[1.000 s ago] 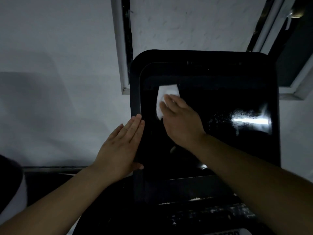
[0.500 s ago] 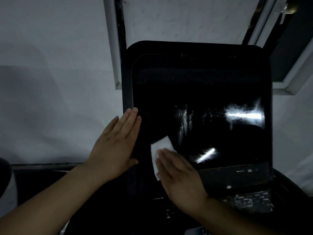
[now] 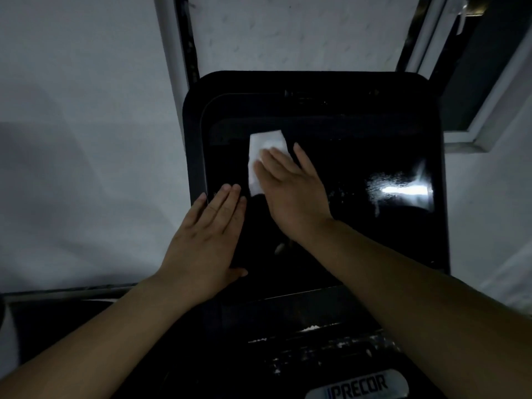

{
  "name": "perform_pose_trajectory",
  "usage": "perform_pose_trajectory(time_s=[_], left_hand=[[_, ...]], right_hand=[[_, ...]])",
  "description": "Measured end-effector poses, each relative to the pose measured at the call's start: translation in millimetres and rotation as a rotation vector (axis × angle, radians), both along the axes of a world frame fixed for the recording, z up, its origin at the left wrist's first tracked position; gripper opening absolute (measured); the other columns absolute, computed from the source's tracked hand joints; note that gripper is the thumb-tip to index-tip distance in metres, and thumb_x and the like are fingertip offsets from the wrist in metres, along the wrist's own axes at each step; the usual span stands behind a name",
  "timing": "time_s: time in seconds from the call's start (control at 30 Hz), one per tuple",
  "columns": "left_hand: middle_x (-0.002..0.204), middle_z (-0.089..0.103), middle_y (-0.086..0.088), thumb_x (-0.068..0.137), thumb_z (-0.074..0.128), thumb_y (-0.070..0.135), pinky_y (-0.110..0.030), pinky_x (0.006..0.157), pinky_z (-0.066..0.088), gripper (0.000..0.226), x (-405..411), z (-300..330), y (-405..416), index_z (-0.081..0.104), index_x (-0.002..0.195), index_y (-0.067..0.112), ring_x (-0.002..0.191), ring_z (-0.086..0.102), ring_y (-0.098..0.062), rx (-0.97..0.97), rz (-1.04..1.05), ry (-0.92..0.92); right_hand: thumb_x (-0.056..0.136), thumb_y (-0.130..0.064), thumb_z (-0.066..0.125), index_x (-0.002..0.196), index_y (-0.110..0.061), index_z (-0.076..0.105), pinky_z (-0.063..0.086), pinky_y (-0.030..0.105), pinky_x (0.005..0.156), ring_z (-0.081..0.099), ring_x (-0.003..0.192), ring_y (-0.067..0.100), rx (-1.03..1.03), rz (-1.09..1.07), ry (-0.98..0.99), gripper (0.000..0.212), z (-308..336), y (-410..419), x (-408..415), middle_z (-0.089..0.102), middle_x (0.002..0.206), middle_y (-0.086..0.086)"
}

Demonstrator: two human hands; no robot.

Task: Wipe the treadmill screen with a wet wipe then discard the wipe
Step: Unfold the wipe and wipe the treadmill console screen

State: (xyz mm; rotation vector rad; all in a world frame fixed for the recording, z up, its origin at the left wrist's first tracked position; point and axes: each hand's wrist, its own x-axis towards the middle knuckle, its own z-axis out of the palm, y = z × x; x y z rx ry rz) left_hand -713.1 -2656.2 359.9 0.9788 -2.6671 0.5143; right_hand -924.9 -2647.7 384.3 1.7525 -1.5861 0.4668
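The treadmill screen (image 3: 331, 197), a big black glossy panel with rounded corners in a dark frame, fills the middle of the view and stands in front of a pale wall (image 3: 72, 139). A bright streaky reflection (image 3: 403, 191) sits at about 3 o'clock on the glass, with faint wet-looking speckles around it. At 1 o'clock beyond the screen, a white window frame (image 3: 489, 110) runs off the edge of the view.

Below the screen, at 6 o'clock, the dark console (image 3: 316, 349) carries rows of buttons too dim to read; on a light oval badge (image 3: 359, 387) the word "PRECOR" is legible.

The left hand (image 3: 207, 240) lies flat and open, fingers together, pressed on the screen's left frame at about 9 o'clock, gripping nothing. The right hand (image 3: 290, 191) lies palm-down on the glass just beside it, fingers spread, pinning the wet wipe (image 3: 264, 156) flat against the screen rather than clenching it.

The wipe is a small white folded rectangle, slightly crumpled, at roughly 11 o'clock on the screen; its lower right part is covered by the fingers, and its upper edge and left side show clear of them.
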Motion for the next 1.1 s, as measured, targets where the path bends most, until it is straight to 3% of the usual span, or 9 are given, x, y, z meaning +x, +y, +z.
perform_pose_trajectory(time_s=[0.13,0.37,0.47,0.63,0.73,0.83,0.93,1.1], left_hand=[[0.169,0.01,-0.017,0.063,0.078,0.067,-0.048,0.123,0.008,0.132,-0.5,-0.3,-2.8,0.015,0.159,0.003,0.157,0.007,-0.028,0.004,0.0,0.002],[0.168,0.011,-0.018,0.06,0.083,0.063,-0.048,0.123,0.01,0.134,0.4,-2.8,-5.9,0.015,0.159,0.003,0.156,0.01,-0.029,0.005,-0.011,-0.014],[0.169,0.011,-0.017,0.061,0.082,0.063,-0.051,0.123,0.01,0.133,-1.6,-3.2,-3.1,0.016,0.159,0.003,0.157,0.008,-0.029,-0.011,-0.006,-0.027],[0.167,0.019,-0.019,0.061,0.081,0.063,-0.06,0.122,0.018,0.128,-9.9,-4.4,2.2,0.024,0.157,0.001,0.155,0.014,-0.031,-0.022,0.006,0.008],[0.167,0.018,-0.018,0.061,0.078,0.068,-0.06,0.123,0.013,0.129,-18.0,-4.5,4.5,0.022,0.158,0.003,0.156,0.012,-0.029,-0.013,0.053,0.023],[0.168,0.014,-0.017,0.062,0.071,0.076,-0.06,0.124,0.008,0.131,-28.7,-1.1,4.9,0.017,0.158,0.004,0.157,0.006,-0.028,-0.019,0.103,0.011],[0.17,0.005,-0.015,0.064,0.062,0.084,-0.06,0.123,-0.002,0.134,-37.9,0.4,4.2,0.009,0.16,0.006,0.157,-0.002,-0.027,-0.025,0.149,-0.03],[0.17,-0.003,-0.014,0.067,0.058,0.084,-0.061,0.122,-0.009,0.134,-41.8,1.3,6.1,-0.001,0.16,0.009,0.157,-0.009,-0.026,-0.008,0.162,-0.035]], right_hand=[[0.096,-0.018,0.051,0.137,-0.005,0.06,0.027,0.052,0.125,0.049,0.142,0.029,-0.019,0.013,-0.036,0.045,-11.0,7.8,4.9,0.059,0.146,0.015],[0.103,-0.019,0.048,0.135,-0.006,0.065,0.032,0.054,0.121,0.047,0.144,0.028,0.025,0.165,-0.046,0.038,-124.4,96.7,23.3,0.061,0.145,0.014],[0.107,-0.02,0.045,0.134,-0.007,0.066,0.034,0.054,0.12,0.044,0.146,0.025,0.036,0.197,-0.062,0.036,-145.5,114.6,25.6,0.061,0.145,0.011],[0.102,-0.017,0.044,0.137,-0.007,0.063,0.034,0.056,0.119,0.048,0.144,0.027,0.028,0.161,0.009,0.041,-103.0,80.9,10.4,0.061,0.145,0.012],[0.095,-0.018,0.054,0.134,-0.007,0.064,0.031,0.055,0.121,0.051,0.14,0.027,-0.036,0.1,-0.013,0.042,-54.7,43.0,-1.0,0.062,0.143,0.012],[0.095,-0.02,0.051,0.135,-0.008,0.063,0.028,0.052,0.124,0.05,0.141,0.028,-0.042,0.063,-0.036,0.044,-21.9,16.2,-10.1,0.06,0.145,0.013],[0.098,-0.021,0.045,0.137,-0.009,0.061,0.024,0.05,0.126,0.047,0.144,0.027,-0.022,0.055,-0.037,0.044,-14.0,7.3,-15.2,0.058,0.147,0.013],[0.096,-0.019,0.054,0.131,-0.009,0.067,0.031,0.05,0.123,0.052,0.139,0.027,-0.056,0.08,-0.045,0.038,-37.2,31.0,-14.4,0.063,0.141,0.012]])
